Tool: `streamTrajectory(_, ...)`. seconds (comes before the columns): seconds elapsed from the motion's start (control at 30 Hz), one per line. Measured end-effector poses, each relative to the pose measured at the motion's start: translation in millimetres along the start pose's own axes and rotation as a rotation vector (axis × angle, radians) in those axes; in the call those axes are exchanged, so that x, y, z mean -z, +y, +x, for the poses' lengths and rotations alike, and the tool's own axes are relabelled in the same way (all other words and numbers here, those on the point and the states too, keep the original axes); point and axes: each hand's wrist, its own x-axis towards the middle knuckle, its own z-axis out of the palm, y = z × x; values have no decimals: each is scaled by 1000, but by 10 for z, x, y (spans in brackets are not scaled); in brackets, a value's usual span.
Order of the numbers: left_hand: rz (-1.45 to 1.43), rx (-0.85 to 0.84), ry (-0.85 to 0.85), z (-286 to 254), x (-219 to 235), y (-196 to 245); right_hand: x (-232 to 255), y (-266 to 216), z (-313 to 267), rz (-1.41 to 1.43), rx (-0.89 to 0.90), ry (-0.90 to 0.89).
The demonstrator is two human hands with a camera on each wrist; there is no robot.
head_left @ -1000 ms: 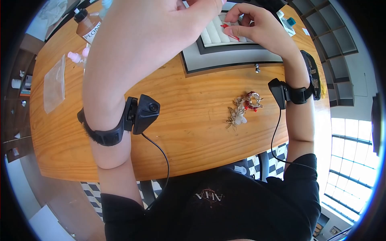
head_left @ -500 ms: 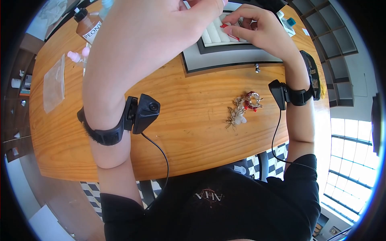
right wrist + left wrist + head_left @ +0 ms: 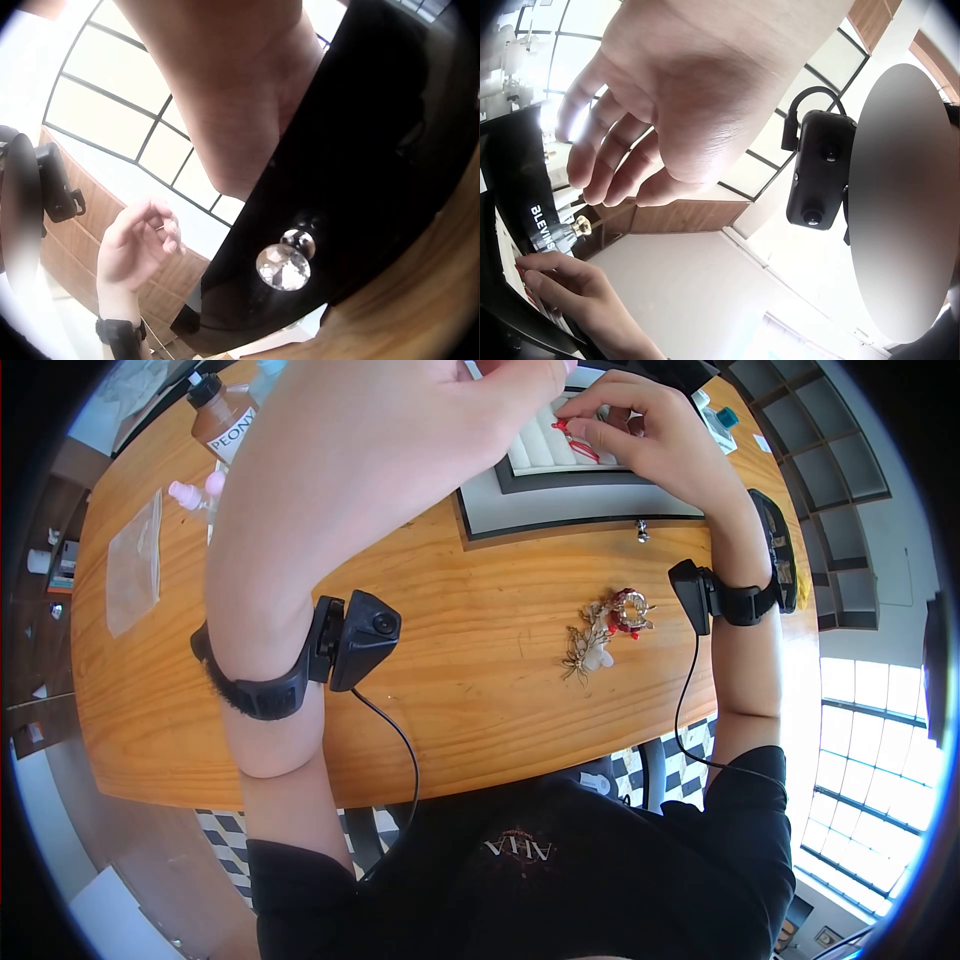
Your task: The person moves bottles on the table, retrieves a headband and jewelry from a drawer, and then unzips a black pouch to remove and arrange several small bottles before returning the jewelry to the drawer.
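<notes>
My right hand (image 3: pixel 655 435) reaches over the jewelry box (image 3: pixel 560 500), thumb and forefinger pinching a small red piece of jewelry (image 3: pixel 584 452) at the pale padded ring rolls (image 3: pixel 536 448). In the left wrist view the same right hand (image 3: pixel 577 289) dips into the box beside its black lid (image 3: pixel 517 165), lettered "BLEVINS". My left hand (image 3: pixel 480 410) is raised near the box. Seen from the left wrist, that left hand (image 3: pixel 660 112) has loosely bent, separated fingers and holds nothing. A crystal knob (image 3: pixel 283 267) sticks out from the box's glossy black front.
Gold, white and red ornaments (image 3: pixel 592 645) lie beside a round red-and-silver piece (image 3: pixel 630 610) on the wooden table (image 3: pixel 480 690). A brown "PEONY" bottle (image 3: pixel 222 425), pink-capped bottle (image 3: pixel 186 495) and clear plastic bag (image 3: pixel 134 565) are at left. A black case (image 3: pixel 775 550) lies beyond the right wrist.
My right fingertips have shifted slightly at the ring rolls, and a bit more of the red piece shows. The left hand stays raised in nearly the same place.
</notes>
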Motion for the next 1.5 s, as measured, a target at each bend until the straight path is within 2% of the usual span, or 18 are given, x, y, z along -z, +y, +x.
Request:
streamTrajectory(0.1, -169, -46, -29, 23, 45, -129, 11, -86, 3, -41, -8, -1)
streamTrajectory(0.17, -242, -1, -52, 38, 52, -151, -90, 154, -11, -57, 50, 46)
streamTrajectory(0.3, -222, 75, -74, 50, 66, -112, -127, 194, -33, -93, 36, 86)
streamTrajectory(0.4, -224, 74, -58, 45, 55, -123, -106, 98, -121, -147, 37, 212)
streamTrajectory(0.47, -94, 28, 16, 12, -14, -70, -60, -7, -208, -162, -49, 147)
streamTrajectory(0.53, -93, 11, 34, 4, -19, -66, -52, -52, -232, -173, -99, 87)
streamTrajectory(0.63, -264, 31, -45, 43, 60, -130, -43, -93, -228, -205, -120, 14)
streamTrajectory(0.7, -241, 22, -63, 39, 63, -138, -19, -104, -202, -236, -131, -34)
streamTrajectory(0.87, -298, 74, -51, 33, 115, -61, -33, -123, -158, -294, -56, -65)
streamTrajectory(1.03, -180, 7, 19, -9, 38, -97, -50, -197, -126, -231, -51, -63)
streamTrajectory(1.1, -157, 77, -2, 18, 86, -69, -7, -138, -138, -191, -5, -67)
streamTrajectory(1.2, -31, 105, 49, -17, 37, 42, 56, -123, -149, -207, -88, -9)
streamTrajectory(1.3, -140, 147, 9, 8, 126, 61, -39, -37, -171, -181, 122, 69)
streamTrajectory(1.4, 25, 62, 80, -18, -19, 65, -46, -134, -202, -173, -104, -31)
streamTrajectory(1.5, 77, 70, 96, -23, -55, 66, -60, -75, -204, -160, -51, -25)
